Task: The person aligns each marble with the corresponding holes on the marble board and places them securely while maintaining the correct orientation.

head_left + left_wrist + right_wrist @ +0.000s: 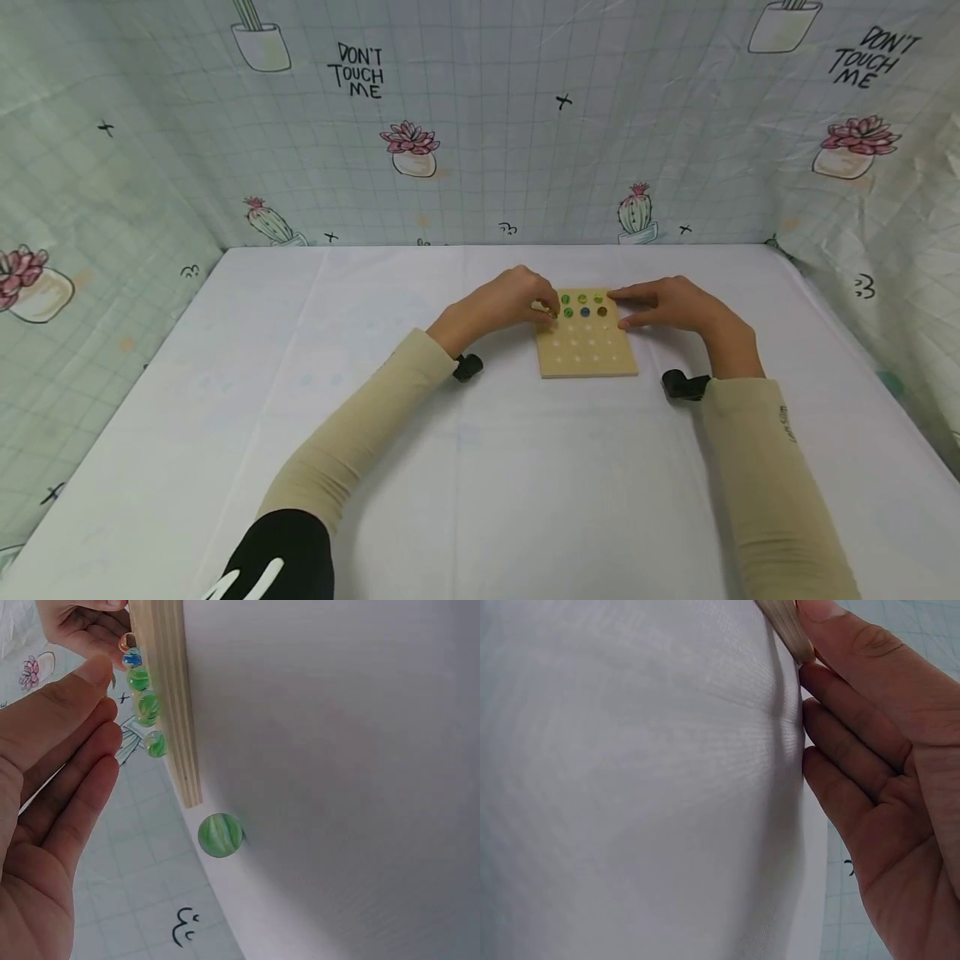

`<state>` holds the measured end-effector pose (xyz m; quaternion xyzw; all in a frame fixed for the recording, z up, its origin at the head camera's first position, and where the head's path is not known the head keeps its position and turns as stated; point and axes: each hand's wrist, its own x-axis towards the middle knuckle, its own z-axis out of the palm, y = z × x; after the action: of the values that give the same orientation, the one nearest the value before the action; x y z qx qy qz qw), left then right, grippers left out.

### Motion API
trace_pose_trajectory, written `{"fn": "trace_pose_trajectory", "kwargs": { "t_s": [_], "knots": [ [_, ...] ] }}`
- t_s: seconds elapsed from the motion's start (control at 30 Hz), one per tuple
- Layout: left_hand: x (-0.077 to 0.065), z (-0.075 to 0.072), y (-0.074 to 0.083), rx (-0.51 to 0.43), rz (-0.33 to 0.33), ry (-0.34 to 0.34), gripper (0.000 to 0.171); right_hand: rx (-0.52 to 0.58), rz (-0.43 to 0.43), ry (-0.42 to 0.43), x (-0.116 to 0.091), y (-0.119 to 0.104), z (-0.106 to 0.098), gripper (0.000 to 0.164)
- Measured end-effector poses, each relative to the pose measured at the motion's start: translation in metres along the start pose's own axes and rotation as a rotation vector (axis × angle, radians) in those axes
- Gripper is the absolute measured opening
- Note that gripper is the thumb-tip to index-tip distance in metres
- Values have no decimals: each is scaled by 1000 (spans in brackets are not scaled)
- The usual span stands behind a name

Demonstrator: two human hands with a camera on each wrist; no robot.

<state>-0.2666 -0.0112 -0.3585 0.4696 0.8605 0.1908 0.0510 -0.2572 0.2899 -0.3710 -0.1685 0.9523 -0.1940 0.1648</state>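
Note:
A square wooden board (588, 367) with rows of shallow hollows lies on the table. Several glass marbles sit in its far rows, among them a blue marble (585, 312), a brown marble (602, 312) and a green marble (566, 299). At the board's left edge my left hand (506, 306) pinches a small marble between thumb and fingertips, mostly hidden by them. Another green marble (221, 835) rests on the table past the board's end. My right hand (678, 310) touches the board's right side with spread thumb and forefinger, fingers fairly straight.
White cloth (450, 467) covers the table around the board. A patterned curtain (480, 125) with plant drawings hangs behind and at both sides. Dark wrist cameras (468, 367) sit under each wrist, just above the cloth.

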Motion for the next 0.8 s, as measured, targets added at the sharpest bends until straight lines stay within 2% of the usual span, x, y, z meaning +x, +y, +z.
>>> {"fn": "trace_pose_trajectory", "kwargs": {
  "t_s": [0.27,0.47,0.63,0.8],
  "knots": [
    [3,3,2,-1,-37,-54,20,4,-7,12,0,0,0,67],
    [6,4,2,55,-48,-96,23,10,-4,11,-2,-2,0,66],
    [7,4,3,66,-42,-97,24,13,-5,18,-2,-3,0,66],
    [5,2,3,27,-49,-74,24,20,4,18,-2,-3,0,67]
  ]
}}
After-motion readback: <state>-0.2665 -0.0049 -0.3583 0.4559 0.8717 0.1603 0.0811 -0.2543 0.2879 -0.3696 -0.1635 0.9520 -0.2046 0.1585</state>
